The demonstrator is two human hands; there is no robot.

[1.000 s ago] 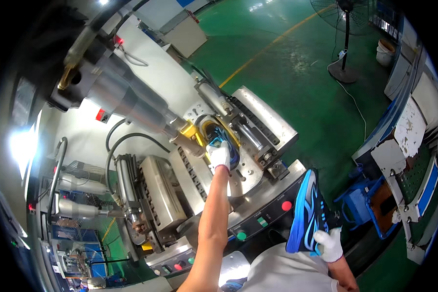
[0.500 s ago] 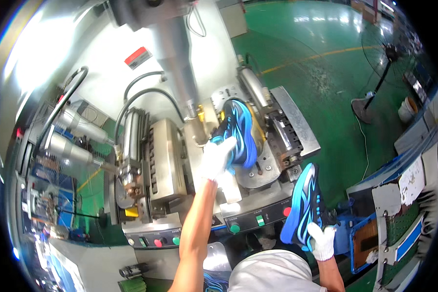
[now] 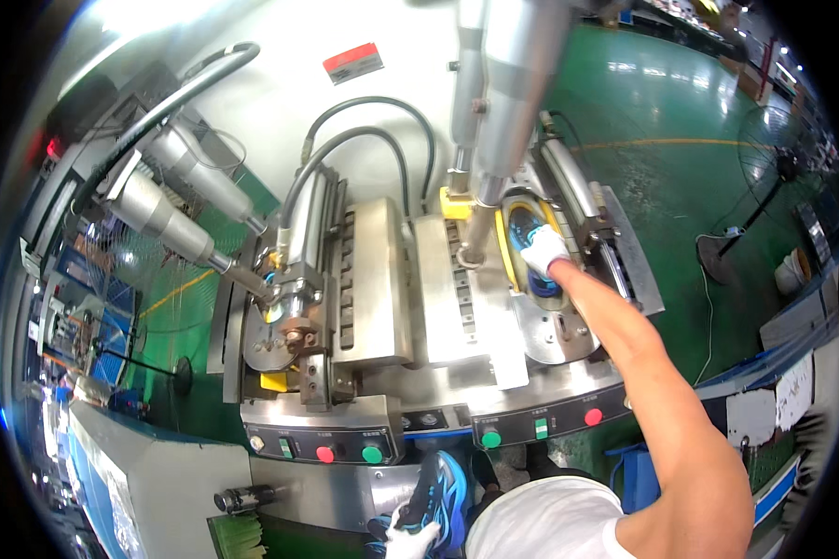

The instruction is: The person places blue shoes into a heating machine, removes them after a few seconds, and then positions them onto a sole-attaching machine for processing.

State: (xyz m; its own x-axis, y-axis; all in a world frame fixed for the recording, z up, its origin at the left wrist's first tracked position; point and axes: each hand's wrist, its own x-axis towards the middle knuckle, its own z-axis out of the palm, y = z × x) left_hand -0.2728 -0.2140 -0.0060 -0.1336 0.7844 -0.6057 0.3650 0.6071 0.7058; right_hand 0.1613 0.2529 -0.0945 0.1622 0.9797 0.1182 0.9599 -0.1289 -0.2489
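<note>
My right hand (image 3: 544,252), in a white glove, reaches into the right station of a metal pressing machine (image 3: 373,298). It grips a black and blue sports shoe (image 3: 524,224), which sits with its toe pointing away between yellow-edged pads (image 3: 508,250). The glove hides the middle of this shoe. Low in the picture, my gloved left hand (image 3: 412,542) holds a second black and blue shoe (image 3: 451,494) with a wavy blue sole, close to my body. Part of that hand is cut off by the lower edge.
Thick metal cylinders (image 3: 517,102) slant down beside the right station. Black hoses (image 3: 354,102) arch over the middle. Green and red buttons line the front control panel (image 3: 522,433). A brush with green bristles (image 3: 236,538) lies at lower left; a standing fan (image 3: 764,200) is at right.
My left hand has drawn back from the station to the lower edge with a shoe. My right hand has moved from the right side into the station with the other shoe. The view has shifted.
</note>
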